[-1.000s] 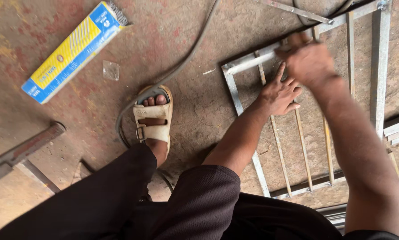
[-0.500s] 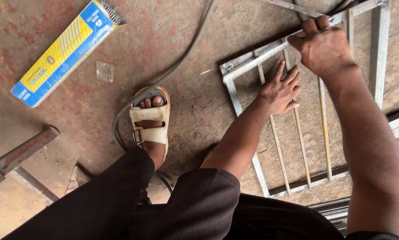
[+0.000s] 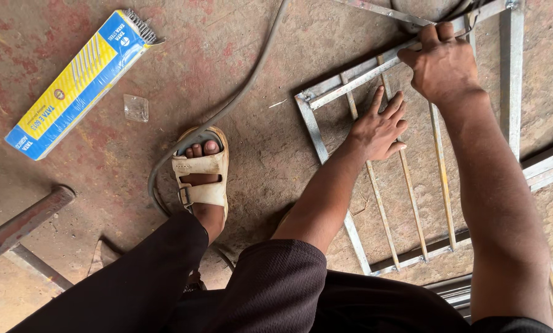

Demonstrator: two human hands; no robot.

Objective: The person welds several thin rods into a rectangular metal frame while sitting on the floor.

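Steel grille frame (image 3: pixel 310 120) at two o'clock: left hand (image 3: pixel 380 126) presses flat and open on its bars while right hand (image 3: pixel 444 65) grips the top rail, apparently positioning it; steady alignment comes next.

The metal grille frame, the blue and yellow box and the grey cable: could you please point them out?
metal grille frame (image 3: pixel 308 120): head view, left side bar.
blue and yellow box (image 3: pixel 79 83): head view, yellow face.
grey cable (image 3: pixel 252 77): head view, mid-length.
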